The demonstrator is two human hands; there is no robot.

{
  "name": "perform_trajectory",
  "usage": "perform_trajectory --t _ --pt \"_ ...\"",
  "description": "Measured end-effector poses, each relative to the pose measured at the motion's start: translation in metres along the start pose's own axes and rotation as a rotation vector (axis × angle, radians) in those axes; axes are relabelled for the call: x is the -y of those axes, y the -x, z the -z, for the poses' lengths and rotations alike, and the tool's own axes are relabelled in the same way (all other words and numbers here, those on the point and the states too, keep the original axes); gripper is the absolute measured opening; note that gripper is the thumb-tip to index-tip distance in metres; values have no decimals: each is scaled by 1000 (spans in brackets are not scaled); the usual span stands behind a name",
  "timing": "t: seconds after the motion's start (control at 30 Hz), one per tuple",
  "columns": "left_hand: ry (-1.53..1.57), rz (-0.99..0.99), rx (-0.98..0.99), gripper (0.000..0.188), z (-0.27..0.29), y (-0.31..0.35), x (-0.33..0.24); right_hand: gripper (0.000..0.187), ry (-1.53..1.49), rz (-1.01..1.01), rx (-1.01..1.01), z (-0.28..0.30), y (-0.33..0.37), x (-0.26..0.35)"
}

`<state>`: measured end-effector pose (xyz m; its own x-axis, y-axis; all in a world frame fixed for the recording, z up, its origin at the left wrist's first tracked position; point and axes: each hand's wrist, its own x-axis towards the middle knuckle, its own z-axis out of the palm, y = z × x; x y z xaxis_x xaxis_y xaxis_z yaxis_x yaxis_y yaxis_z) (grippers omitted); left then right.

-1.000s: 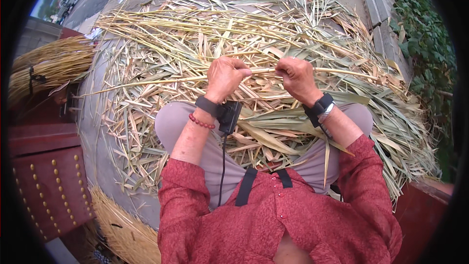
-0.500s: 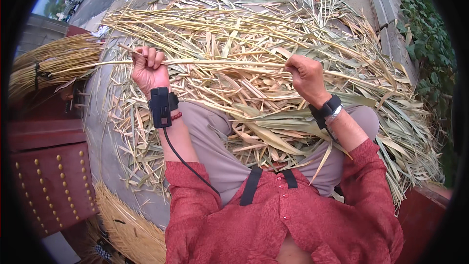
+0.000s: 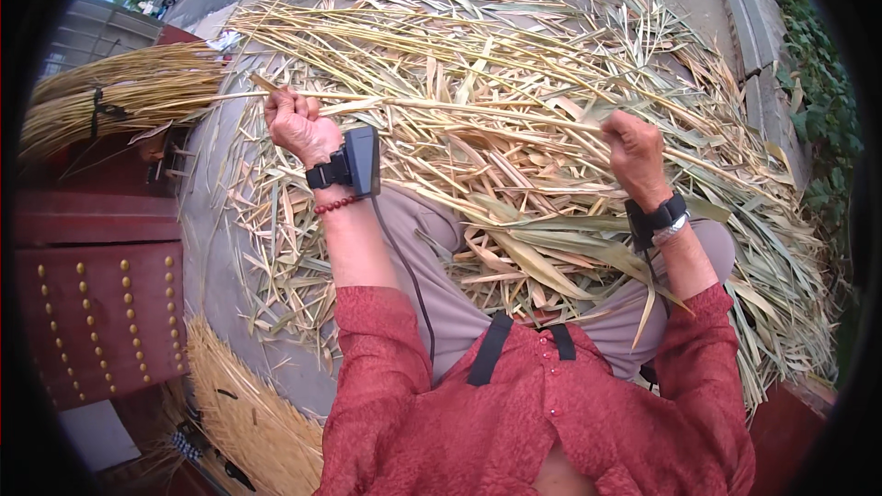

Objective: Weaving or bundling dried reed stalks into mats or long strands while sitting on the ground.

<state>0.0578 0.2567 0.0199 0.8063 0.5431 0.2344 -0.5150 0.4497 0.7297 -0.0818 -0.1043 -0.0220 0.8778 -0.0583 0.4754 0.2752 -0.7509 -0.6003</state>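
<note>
A long, thin, pale yellow stalk (image 3: 478,107) stretches across in front of me, between my two closed hands. My left hand (image 3: 303,124) grips it near its left end, which sticks out past the fingers. A short, flat brownish piece (image 3: 264,83) also juts from the top of that fist; its kind is unclear. Farther right, my right hand (image 3: 636,152) is closed in a pinch around the stalk or a leaf strip on it. Dry husks and leaves (image 3: 501,165) lie heaped beneath both hands and around my legs.
More long stalks (image 3: 367,32) lie across the heap's far side. A tied bundle of stalks (image 3: 129,83) is at the left, above a dark red studded panel (image 3: 110,321). A straw-coloured bundle (image 3: 248,404) lies at lower left. Concrete curbing (image 3: 758,28) and green plants run along the right.
My right hand has moved to the right along the stalk, so my hands are farther apart. The left wrist has turned while its grip stays. The whole view has shifted slightly.
</note>
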Motion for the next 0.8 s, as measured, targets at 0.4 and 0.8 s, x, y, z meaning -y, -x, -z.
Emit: perform_trajectory --t 0.4,0.8 --pt "-1012 10 1247 24 -47 100 40 6 147 25 -64 7 0 -12" --pt "-1194 -628 1255 9 -69 122 64 17 222 143 -80 -3 -5 -10"
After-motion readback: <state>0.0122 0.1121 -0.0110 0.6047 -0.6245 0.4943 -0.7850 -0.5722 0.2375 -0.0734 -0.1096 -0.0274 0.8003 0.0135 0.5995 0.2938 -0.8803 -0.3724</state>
